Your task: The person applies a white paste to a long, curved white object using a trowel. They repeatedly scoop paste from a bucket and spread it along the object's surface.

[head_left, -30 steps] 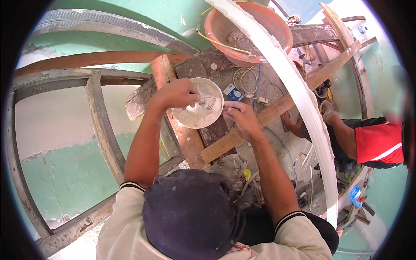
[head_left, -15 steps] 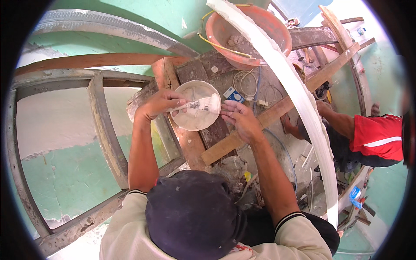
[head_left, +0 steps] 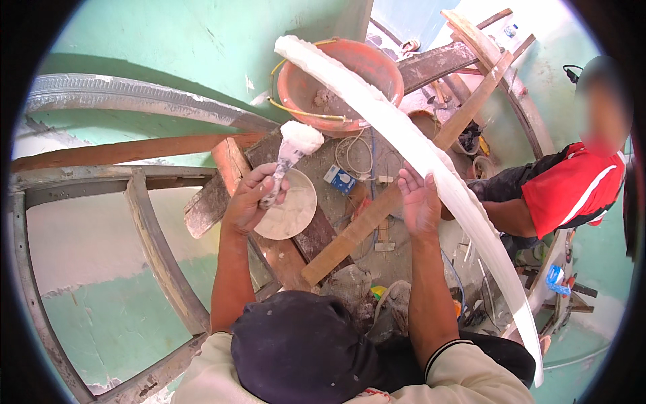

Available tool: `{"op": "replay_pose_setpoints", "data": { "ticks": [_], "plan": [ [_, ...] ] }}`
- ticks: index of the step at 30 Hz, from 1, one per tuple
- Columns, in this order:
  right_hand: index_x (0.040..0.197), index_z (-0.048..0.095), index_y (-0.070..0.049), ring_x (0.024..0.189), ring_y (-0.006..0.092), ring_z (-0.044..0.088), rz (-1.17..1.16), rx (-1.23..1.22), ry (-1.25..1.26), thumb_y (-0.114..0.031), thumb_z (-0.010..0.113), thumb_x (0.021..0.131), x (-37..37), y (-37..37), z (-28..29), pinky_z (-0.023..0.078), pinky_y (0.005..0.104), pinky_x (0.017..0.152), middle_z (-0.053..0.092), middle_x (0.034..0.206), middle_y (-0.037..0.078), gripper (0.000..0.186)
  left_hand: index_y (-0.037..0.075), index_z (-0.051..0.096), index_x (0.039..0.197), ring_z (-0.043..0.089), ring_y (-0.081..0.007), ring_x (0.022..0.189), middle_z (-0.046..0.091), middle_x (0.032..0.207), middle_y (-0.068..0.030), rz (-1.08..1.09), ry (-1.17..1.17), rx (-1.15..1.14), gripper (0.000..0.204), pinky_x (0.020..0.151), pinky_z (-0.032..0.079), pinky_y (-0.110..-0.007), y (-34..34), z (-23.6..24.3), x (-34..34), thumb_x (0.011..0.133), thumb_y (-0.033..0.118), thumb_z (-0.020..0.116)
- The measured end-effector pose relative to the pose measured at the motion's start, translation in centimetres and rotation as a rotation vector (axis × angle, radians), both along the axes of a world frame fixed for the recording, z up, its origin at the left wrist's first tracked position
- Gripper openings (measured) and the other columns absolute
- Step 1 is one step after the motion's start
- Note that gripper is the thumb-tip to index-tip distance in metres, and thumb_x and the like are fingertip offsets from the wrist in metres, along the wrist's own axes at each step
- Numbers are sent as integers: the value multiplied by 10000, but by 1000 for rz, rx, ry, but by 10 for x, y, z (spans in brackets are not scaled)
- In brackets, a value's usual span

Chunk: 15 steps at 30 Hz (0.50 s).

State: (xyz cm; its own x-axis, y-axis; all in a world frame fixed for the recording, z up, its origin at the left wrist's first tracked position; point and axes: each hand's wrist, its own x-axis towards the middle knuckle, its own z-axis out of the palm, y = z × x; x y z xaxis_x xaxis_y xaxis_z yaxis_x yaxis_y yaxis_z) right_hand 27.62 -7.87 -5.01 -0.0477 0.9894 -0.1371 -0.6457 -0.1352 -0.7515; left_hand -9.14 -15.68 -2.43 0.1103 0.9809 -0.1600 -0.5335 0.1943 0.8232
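My left hand (head_left: 250,197) is closed round the handle of a putty knife (head_left: 288,153), which points up and away from me. A thick lump of white plaster covers its blade. Just below and to the right of this hand, a round white bowl (head_left: 314,214) with pale plaster in it rests on the wooden planks. My right hand (head_left: 422,205) is raised with its fingers apart and nothing in it. Its thumb is close to the edge of a long curved white strip (head_left: 404,138); whether they touch I cannot tell.
Behind the strip stands an orange tub (head_left: 383,64). A wooden board (head_left: 356,236) runs diagonally past my right hand. On the left is a curved frame (head_left: 158,249). At the right is a co-worker in a red shirt (head_left: 558,192). A blue box (head_left: 340,180) and cables lie beyond the bowl.
My left hand has lifted the putty knife out of the bowl, now carrying plaster. My right hand has left the bowl's rim and moved right toward the strip. The co-worker has leaned into fuller view.
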Motion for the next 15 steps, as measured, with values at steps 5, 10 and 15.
{"op": "replay_pose_setpoints", "data": {
  "ticks": [5, 10, 15],
  "plan": [
    [1466, 477, -10, 1136, 273, 661, -129, -35, 59, -339, 586, 1073, -5, 5, 10, 540, 379, 981, 638, 1326, 159, 524, 2, 584, 1405, 617, -128, 959, 674, 1131, -34, -22, 25, 52, 419, 854, 490, -285, 37, 0, 27, 1065, 242, 630],
    [1405, 522, -19, 1101, 259, 677, -271, -79, 13, -329, 613, 1056, -10, 8, 25, 548, 365, 959, 665, 1266, 131, 476, 16, 586, 1401, 634, -129, 1006, 679, 1182, -40, 62, -13, 106, 398, 900, 506, -296, 62, -2, 46, 1057, 208, 650],
    [1382, 531, -4, 1061, 261, 699, -311, -47, -36, -294, 596, 1057, -18, 3, 53, 567, 359, 922, 681, 1233, 137, 440, 20, 578, 1408, 643, -131, 1051, 684, 1207, -46, 162, -41, 114, 391, 948, 530, -311, 82, -2, 69, 1051, 159, 655]
  ]
}}
